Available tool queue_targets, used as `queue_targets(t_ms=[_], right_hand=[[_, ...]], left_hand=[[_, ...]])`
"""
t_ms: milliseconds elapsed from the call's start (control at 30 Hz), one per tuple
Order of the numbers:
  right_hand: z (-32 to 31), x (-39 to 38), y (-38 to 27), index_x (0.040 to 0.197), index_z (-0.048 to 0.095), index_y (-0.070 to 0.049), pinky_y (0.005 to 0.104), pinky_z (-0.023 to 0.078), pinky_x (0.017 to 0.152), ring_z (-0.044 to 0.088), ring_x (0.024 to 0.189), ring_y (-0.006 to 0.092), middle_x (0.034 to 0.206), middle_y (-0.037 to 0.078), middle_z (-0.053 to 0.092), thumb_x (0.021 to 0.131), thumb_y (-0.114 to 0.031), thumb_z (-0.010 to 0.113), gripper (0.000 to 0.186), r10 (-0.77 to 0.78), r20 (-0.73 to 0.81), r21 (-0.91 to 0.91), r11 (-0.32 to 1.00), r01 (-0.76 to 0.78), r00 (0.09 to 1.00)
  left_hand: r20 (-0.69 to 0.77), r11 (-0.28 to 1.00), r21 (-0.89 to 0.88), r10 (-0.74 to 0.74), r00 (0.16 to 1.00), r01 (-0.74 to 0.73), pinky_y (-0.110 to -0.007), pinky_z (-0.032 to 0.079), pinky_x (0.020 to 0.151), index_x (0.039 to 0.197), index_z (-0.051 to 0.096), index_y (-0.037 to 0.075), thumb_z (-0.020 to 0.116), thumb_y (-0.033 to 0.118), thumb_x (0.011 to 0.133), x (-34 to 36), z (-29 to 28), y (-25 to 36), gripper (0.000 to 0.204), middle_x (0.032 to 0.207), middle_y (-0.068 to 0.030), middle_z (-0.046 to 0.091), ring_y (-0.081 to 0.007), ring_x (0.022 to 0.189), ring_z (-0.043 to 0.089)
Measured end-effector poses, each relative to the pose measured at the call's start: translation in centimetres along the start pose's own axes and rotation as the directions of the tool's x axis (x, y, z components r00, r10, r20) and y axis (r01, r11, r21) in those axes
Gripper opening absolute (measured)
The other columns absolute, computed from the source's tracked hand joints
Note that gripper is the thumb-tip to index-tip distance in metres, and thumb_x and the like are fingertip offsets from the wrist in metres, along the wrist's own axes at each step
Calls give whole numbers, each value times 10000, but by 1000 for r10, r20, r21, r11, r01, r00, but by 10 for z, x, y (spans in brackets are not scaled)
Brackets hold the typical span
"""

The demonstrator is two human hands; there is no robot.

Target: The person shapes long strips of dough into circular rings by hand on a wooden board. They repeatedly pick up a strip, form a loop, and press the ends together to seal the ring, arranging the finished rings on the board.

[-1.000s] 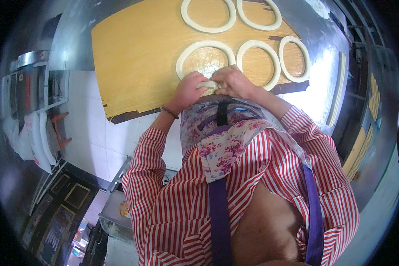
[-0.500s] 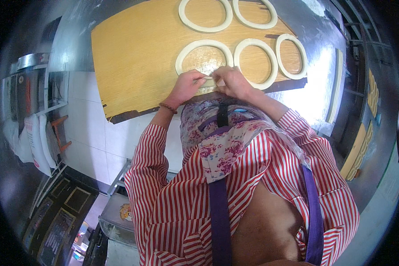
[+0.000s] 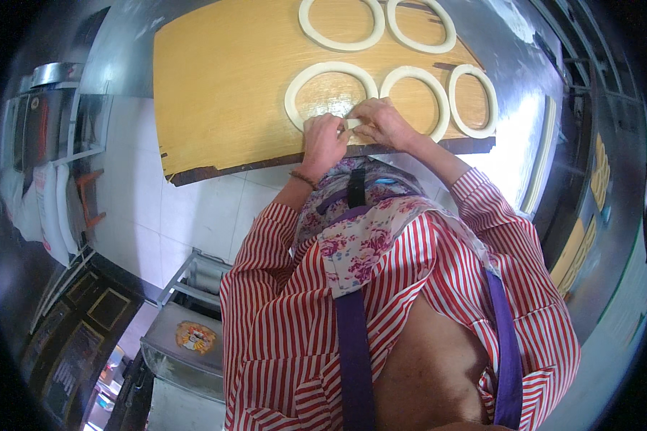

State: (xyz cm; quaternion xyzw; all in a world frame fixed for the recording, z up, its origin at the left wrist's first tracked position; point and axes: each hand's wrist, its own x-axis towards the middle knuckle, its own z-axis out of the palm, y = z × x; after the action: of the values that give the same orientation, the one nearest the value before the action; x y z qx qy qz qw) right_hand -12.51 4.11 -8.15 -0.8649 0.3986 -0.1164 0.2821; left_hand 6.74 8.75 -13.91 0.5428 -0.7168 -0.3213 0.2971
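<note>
Both hands meet at the near side of a pale dough ring (image 3: 292, 100) lying on a yellow wooden board (image 3: 223, 86). My left hand (image 3: 325, 141) has its fingers curled on the ring's near part, left of where the dough shows between the hands. My right hand (image 3: 382, 122) pinches the same ring just to the right, thumb and fingers closed on it. Fingertips partly hide that stretch of dough. To the right lie a second dough ring (image 3: 438, 93) and a third dough ring (image 3: 493, 100); two more, one of them a far dough ring (image 3: 341, 47), lie beyond.
The board's dark, chipped near edge (image 3: 230, 167) runs close to my apron (image 3: 359, 251). A grey metal table (image 3: 126, 65) lies under the board. Trays with yellow pieces (image 3: 579, 258) stand at the far right. Metal shelving with a round tin (image 3: 56, 74) is at the left.
The ends between my hands have come together at the ring's near side. My left hand has shifted right and its fingers now curl over the dough; my right hand has moved slightly up.
</note>
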Motion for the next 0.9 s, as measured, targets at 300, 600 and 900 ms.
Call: queue_targets(t_ms=[300,600,900], right_hand=[[6,11,11,988,708,-57,488,474,824,644,833,392,863,175,674,844,-171,638,196,-50,-10,10,999,50,999],[17,-7,-16,923,679,-103,456,395,876,610,938,288,946,85,649,824,-229,672,161,-26,-16,-233,972,21,1000],[28,-15,-13,905,709,-104,437,386,908,616,922,270,875,77,673,841,-201,676,121,43,-185,-192,978,-79,982]], left_hand=[[-63,993,76,98,993,-94,-472,401,924,1030,662,52,744,128,769,-6,-14,6,284,971,-134,628,-368,1006,569],[83,986,62,151,985,-156,-450,455,854,1078,672,62,714,151,804,-4,-29,-16,291,946,-120,632,-346,956,588],[98,917,271,277,956,-294,-455,466,799,957,675,31,647,116,833,-9,-20,-2,153,885,-117,616,-336,877,589]])
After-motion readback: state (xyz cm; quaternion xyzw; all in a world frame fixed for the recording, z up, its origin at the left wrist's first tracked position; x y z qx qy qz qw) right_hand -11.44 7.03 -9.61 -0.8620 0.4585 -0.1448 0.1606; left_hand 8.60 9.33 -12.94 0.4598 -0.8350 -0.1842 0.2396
